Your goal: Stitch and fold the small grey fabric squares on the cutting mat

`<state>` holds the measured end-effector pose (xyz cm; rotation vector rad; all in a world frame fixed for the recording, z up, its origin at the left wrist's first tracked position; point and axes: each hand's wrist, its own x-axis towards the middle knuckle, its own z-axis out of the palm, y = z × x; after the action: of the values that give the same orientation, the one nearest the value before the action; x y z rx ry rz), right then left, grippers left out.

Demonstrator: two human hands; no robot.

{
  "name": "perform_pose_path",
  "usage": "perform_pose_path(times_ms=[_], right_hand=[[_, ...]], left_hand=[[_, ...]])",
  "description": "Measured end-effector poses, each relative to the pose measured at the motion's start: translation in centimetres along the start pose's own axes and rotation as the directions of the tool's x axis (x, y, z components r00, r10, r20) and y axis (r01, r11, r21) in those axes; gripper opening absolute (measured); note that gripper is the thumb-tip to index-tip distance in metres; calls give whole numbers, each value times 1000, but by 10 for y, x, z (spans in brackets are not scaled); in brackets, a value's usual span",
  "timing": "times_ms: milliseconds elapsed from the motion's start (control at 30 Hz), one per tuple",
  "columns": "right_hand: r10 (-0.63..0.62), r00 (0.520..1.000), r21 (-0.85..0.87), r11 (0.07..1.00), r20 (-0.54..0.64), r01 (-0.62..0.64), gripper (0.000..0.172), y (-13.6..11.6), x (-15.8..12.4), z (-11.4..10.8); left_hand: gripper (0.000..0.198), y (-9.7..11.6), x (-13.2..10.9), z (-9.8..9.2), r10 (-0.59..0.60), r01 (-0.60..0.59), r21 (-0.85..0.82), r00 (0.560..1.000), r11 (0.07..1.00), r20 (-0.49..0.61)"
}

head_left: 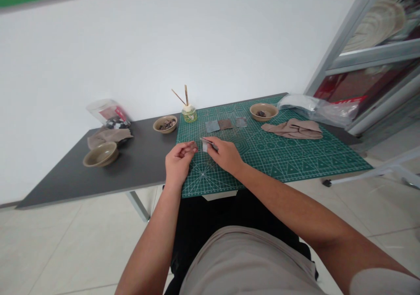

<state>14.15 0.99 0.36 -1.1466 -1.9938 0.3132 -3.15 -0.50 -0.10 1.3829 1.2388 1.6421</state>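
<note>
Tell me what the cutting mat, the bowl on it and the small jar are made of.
The cutting mat looks like matte green plastic, with printed grid lines. The bowl is smooth and tan, possibly glazed ceramic or moulded pulp; the look leaves it open. The jar looks like clear glass, its greenish contents showing through.

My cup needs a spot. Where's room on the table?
There's a bare patch of grey table between the tan bowl and the left hand. The green cutting mat has room right of the right hand, below the beige cloth. Its far edge is crowded.
</note>
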Motion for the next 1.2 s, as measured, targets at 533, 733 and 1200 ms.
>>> perform_pose_path(times_ms=[533,733,1200], right_hand=[[-306,942,-182,927,136,327,41,-1,-4,3],[-292,941,-160,934,172,319,41,-5,-5,1],[4,999,111,994,-32,0,47,9,10,1]], left_hand=[[18,-1,-6,-2,-22,0,269,996,963,81],[16,-2,-6,-3,-16,-4,298,998,955,64],[22,3,-3,-2,-21,-3,256,996,967,88]])
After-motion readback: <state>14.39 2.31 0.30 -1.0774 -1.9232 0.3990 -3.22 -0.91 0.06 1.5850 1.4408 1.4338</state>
